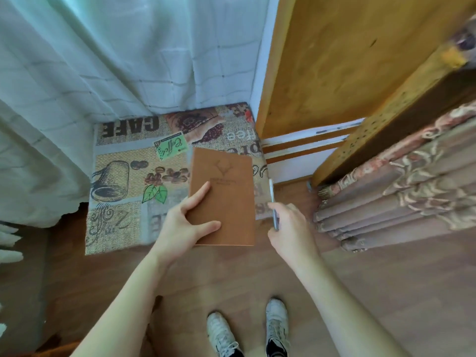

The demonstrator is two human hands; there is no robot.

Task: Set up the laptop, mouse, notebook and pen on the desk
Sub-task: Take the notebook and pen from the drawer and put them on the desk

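Observation:
A brown notebook (pixel 226 197) with an embossed deer head on its cover is held level in front of me. My left hand (pixel 185 222) grips its near left corner, thumb on top. A slim silver pen (pixel 273 202) points away from me, held in my right hand (pixel 288 228) just right of the notebook. Both are above a small table covered with a coffee-print cloth (pixel 128 181). No laptop or mouse is in view.
White curtains (pixel 103 60) hang behind and left of the table. A yellow wooden cabinet panel (pixel 334 60) stands to the right, with a patterned folded fabric (pixel 399 189) beside it. Wooden floor (pixel 231 279) lies below, with my two white sneakers (pixel 247 328).

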